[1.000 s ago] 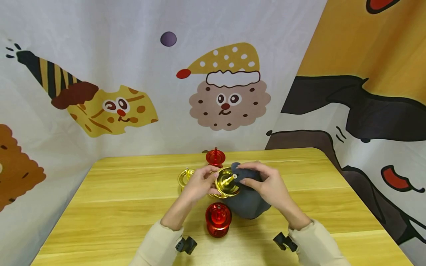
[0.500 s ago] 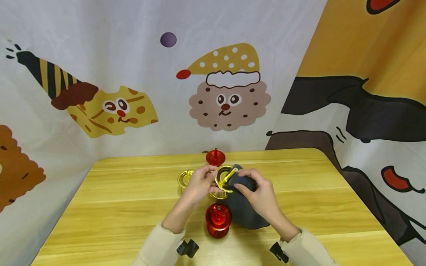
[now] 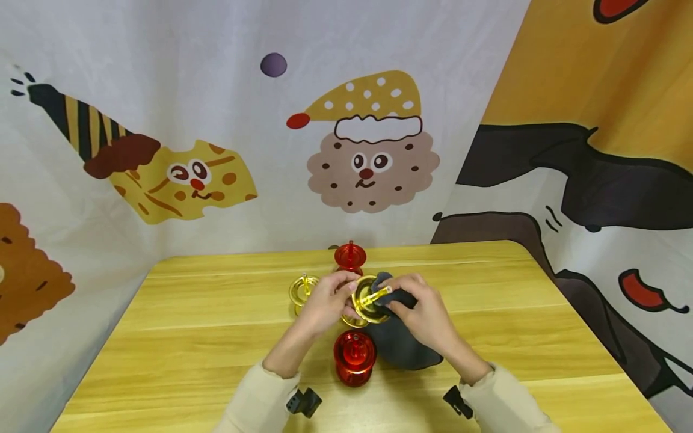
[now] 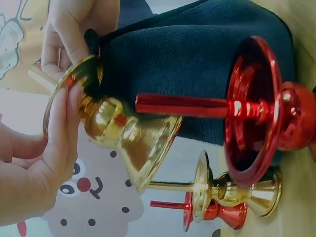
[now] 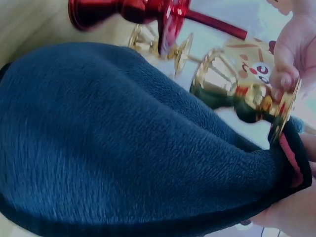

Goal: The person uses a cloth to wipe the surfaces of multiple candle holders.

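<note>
A shiny gold candle holder (image 3: 361,304) is tilted in mid-air, its dish and central tube facing up and to the right. My left hand (image 3: 326,300) pinches the dish rim; the left wrist view shows its fingers laid over the dish (image 4: 74,84), with the flared base hanging below. Between the fingers and thumb of my right hand (image 3: 428,313) is a dark blue-grey plush cloth (image 3: 406,346). Its bunched corner lies against the right side of the dish, while the rest droops towards the table. In the right wrist view, the cloth (image 5: 128,143) has a black edge.
On the wooden table (image 3: 216,361), a red candle holder (image 3: 354,361) stands close in front of the hands. Another red candle holder (image 3: 350,257) is at the back edge. A gold candle holder (image 3: 299,291) stands left, partly behind my left hand. A printed curtain (image 3: 216,90) hangs behind.
My right hand has moved slightly left and down, shifting the cloth along the right side of the dish. The held candle holder has turned a little. The standing candle holders stay put.
</note>
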Demonstrator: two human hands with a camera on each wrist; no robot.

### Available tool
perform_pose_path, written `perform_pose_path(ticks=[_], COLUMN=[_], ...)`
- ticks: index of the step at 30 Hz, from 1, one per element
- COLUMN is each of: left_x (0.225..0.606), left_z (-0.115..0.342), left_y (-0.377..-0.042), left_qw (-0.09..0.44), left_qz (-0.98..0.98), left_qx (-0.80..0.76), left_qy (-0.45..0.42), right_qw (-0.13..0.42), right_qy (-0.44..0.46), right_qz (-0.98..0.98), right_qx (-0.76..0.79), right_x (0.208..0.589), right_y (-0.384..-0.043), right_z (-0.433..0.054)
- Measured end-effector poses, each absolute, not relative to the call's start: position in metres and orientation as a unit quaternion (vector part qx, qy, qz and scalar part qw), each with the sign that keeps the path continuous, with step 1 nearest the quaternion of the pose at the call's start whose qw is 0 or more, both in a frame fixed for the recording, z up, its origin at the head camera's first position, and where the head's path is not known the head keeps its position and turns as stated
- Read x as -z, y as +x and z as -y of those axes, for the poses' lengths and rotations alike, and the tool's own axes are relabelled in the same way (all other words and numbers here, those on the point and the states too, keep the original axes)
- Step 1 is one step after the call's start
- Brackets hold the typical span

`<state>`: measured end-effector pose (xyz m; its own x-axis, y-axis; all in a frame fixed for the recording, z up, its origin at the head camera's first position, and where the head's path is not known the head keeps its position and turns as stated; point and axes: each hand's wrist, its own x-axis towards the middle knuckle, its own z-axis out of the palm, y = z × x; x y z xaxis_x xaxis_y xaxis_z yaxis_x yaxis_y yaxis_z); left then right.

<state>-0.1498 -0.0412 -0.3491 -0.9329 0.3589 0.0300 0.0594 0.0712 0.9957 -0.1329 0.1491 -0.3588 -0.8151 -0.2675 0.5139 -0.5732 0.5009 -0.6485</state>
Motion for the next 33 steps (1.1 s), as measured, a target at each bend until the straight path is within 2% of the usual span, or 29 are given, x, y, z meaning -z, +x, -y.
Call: perform_pose_path(ticks=[6,11,15,23,33], left_x=[0.345,0.345,0.345,0.348,0.346], left_z=[0.04,0.038,0.038,0.04,0.041], left_y=[-0.151,-0.15,-0.149,-0.148,-0.146], left_qw=[0.147,0.178,0.165,0.133,0.131], left_qz=[-0.75,-0.737,-0.717,-0.678,-0.716], left_qx=[-0.622,-0.629,-0.661,-0.718,-0.673], left_qy=[0.169,0.17,0.144,0.085,0.136], right_qw=[0.173,0.162,0.167,0.221,0.259], right_qy=[0.312,0.33,0.32,0.272,0.279], right_qz=[0.836,0.84,0.844,0.842,0.843], right_qx=[-0.417,-0.399,-0.396,-0.41,-0.381], right_x=[0.349,0.341,0.342,0.365,0.36], right_y=[-0.144,-0.148,-0.147,-0.129,-0.134], right_z=[-0.151,-0.152,-0.154,-0.149,-0.149])
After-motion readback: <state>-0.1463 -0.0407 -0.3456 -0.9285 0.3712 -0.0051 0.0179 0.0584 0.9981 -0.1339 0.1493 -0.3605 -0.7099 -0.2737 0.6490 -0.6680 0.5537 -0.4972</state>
